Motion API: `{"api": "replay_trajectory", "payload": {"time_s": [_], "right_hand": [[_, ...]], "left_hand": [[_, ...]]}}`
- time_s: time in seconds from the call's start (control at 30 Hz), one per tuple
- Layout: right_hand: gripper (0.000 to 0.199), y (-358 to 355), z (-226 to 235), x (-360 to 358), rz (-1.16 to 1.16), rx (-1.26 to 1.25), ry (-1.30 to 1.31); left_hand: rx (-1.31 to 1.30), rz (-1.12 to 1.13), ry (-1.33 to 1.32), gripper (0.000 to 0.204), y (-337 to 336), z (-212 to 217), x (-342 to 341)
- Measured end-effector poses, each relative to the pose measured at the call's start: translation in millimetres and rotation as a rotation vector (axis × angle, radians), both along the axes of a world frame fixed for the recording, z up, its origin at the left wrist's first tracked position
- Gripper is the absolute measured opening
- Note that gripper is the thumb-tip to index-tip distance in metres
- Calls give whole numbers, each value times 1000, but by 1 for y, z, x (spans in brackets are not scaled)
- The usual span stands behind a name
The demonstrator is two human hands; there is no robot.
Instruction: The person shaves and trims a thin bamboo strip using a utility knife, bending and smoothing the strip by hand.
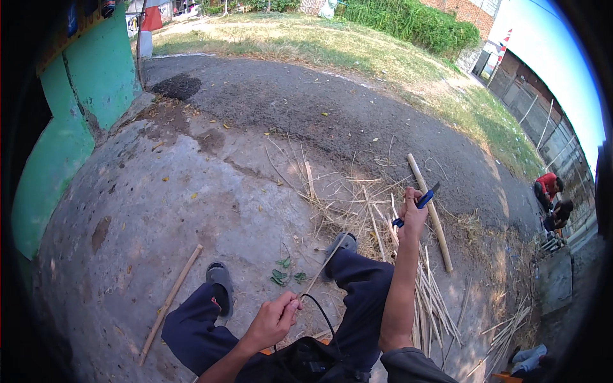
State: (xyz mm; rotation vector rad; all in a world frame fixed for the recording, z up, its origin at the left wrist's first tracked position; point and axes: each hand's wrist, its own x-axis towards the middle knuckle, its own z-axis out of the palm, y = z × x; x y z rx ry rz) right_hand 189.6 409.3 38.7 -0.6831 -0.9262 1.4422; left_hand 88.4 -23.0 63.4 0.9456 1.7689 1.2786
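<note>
Green wall [103,54] under lettered sign [71,27], blue knife [426,198] in right hand [414,218]

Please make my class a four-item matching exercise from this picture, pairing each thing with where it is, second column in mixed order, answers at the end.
Things:
1. Blue-handled knife
2. Thin pale strip
3. Leafy green sprig
4. Green wall

Places:
A. In the left hand
B. At the picture's upper left
C. In the right hand
D. On the ground between the shoes

Right pairs: 1-C, 2-A, 3-D, 4-B
</note>
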Motion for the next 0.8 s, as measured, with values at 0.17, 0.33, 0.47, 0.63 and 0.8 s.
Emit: {"api": "replay_trajectory", "payload": {"time_s": [0.17,0.33,0.47,0.63,0.8], "right_hand": [[31,-66,-1,-33,586,388,-965],[31,-114,-13,-67,509,503,-1015],[39,-161,26,-77,866,7,-420],[28,-167,11,-91,814,5,-388],[23,-158,-3,-85,805,-58,-304]], "left_hand": [[76,59,-216,25,-6,-14,-17],[190,101,-493,25,3,-13,-31],[191,127,-633,24,5,-18,-41],[116,50,-621,24,14,-21,-36],[81,13,-588,22,20,-10,-33]]}}
